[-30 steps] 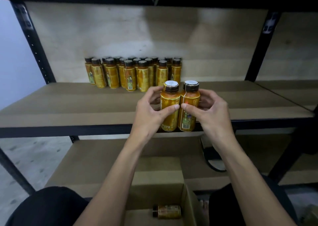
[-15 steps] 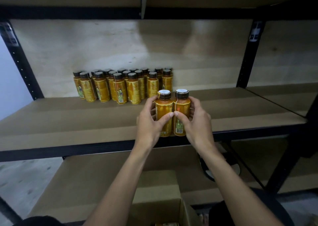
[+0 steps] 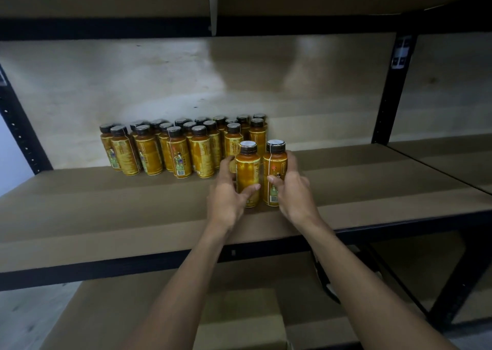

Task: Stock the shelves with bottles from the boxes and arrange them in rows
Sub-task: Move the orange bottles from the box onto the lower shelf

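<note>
The left bottle (image 3: 247, 173) and right bottle (image 3: 275, 171) stand upright side by side mid-shelf (image 3: 106, 211), the left hand (image 3: 229, 197) curled round one and the right hand (image 3: 295, 192) round the other. I cannot tell whether their bases touch the board. The rows (image 3: 181, 147) lie just beyond at 11 o'clock, so I judge it best to ease both toward 12 o'clock, level, to the rows' right end without nudging neighbours.

Stockroom or shop back area is indicated: black steel racking upright (image 3: 24, 139) w/ punched holes is seen at 9 o'clock, plain brown board shelf (image 3: 106, 211) at 8, identical amber bottles (image 3: 149, 150) massed in rows at 11, cardboard box (image 3: 239, 328) at 6.
</note>
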